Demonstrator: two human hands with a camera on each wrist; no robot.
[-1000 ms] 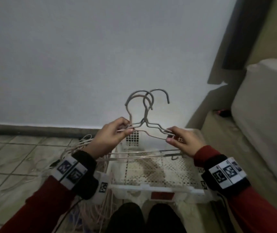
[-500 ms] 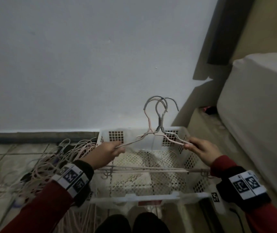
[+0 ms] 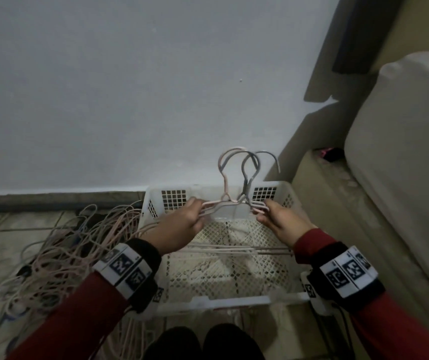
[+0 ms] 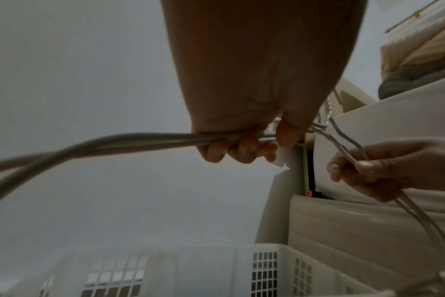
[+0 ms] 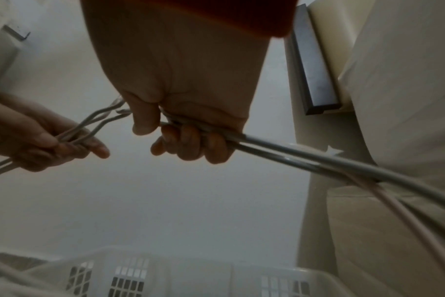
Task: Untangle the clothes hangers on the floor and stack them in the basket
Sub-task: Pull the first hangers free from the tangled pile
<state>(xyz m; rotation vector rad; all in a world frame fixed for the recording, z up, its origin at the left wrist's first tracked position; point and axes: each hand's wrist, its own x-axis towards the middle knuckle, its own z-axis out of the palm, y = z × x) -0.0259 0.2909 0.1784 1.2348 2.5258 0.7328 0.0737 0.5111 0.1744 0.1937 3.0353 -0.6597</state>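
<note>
Above the far end of the white basket point(image 3: 209, 302) I am holding a small bunch of wire hangers point(image 3: 236, 178), hooks pointing up. My left hand point(image 3: 179, 224) is curling round their left shoulders, and my right hand point(image 3: 281, 220) is gripping the right shoulders. The tangled hangers point(image 3: 60, 245) are lying on the floor beside the basket's left edge.

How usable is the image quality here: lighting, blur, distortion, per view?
Head view: dim, soft, wide-angle bowing at the wall base; the hangers and white basket still read clearly. Left wrist view: murky, the left hand looms dark, near wires blurred. Right wrist view: similar, the right hand underexposed, basket rim out of focus.
</note>
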